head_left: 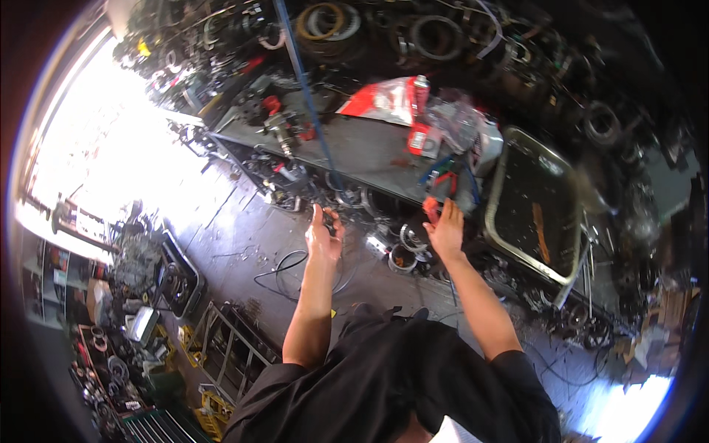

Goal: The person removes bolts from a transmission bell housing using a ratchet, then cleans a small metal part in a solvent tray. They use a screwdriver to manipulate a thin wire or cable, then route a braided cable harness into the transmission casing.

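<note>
A: What is each hand on?

B: The left hand [323, 235] reaches toward the front edge of the workbench [369, 151], over the tangle of dark rings and cables [336, 198] stacked under the bench lip. Its fingers curl loosely, part open, and something thin and dark seems to sit at the fingertips; whether they pinch it cannot be told.

A: And the other?

B: The right hand [446, 230] is raised just below the bench edge, touching a small orange piece [430, 209]. The fingers are mostly straight, spread a little, and lie against that piece rather than wrapping it. A firm grip does not show.

A: How would the orange piece handle?

B: Judging by its look, it is small and light, probably rigid plastic or a tool grip. It sits among the red and blue-handled pliers [445, 174] and loose wires, so it may snag. A pinch across its narrow sides would suit it best.

A: And the rings by the left hand?

B: They look like metal or hard rubber: stiff, likely greasy, heavier than their size suggests. A hook of the fingers through the opening would hold one better than a pinch on the rim.

A: What else is near?

B: A metal tray [509, 166] stands to the right, a red and white bag [384, 100] lies farther back, and a black cable [288, 269] loops on the floor.
</note>
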Motion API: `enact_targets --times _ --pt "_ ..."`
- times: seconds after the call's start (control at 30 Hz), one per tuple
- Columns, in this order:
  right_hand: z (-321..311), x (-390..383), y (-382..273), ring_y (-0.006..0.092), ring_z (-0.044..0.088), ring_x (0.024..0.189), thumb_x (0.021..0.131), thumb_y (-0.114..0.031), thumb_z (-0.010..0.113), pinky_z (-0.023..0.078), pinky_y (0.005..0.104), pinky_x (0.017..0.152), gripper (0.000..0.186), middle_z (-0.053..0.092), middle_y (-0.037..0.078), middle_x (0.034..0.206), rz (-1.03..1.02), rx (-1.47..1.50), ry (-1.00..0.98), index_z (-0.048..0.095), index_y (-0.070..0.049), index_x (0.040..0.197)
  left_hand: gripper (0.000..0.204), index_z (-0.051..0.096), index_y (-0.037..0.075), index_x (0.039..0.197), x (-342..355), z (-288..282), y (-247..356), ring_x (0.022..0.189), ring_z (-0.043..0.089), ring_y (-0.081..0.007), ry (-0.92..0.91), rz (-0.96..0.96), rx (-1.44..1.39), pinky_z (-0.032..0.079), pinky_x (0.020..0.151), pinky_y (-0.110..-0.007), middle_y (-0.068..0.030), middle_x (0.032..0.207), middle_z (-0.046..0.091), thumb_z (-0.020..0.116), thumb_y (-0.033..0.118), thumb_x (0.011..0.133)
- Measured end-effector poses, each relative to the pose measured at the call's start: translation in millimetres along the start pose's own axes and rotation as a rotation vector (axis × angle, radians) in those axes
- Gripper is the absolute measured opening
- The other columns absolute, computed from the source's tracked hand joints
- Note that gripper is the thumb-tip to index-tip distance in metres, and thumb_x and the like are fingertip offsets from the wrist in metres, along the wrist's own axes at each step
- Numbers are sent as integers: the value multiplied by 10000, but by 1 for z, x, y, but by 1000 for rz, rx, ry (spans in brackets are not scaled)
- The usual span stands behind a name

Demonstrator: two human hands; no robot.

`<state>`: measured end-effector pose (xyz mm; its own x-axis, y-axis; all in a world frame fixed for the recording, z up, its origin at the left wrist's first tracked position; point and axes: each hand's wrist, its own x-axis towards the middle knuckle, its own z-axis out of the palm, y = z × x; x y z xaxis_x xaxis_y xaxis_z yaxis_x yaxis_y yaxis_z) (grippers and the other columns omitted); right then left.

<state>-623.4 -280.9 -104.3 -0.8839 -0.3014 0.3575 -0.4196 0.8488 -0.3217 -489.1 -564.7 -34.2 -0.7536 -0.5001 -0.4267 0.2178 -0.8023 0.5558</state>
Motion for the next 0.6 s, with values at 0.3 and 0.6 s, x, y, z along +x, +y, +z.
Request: enact_targets --times 0.3,0.6 --pt "65 9 11 400 528 1248 845 -245 759 412 501 1083 669 563 223 1319 20 -195 98 486 56 1377 202 649 65 1033 22 -138 82 714 560 -160 96 76 -185 468 661 -306 -49 872 646 610 262 1054" --pt "-26 -50 -112 246 674 1006 1018 -51 602 518 369 955 107 708 140 1085 226 789 281 638 24 1085 262 625 85 978 64 -146 68 671 492 -163 67 -143 -165 443 646 -311 -77 901 654 543 309 1086"
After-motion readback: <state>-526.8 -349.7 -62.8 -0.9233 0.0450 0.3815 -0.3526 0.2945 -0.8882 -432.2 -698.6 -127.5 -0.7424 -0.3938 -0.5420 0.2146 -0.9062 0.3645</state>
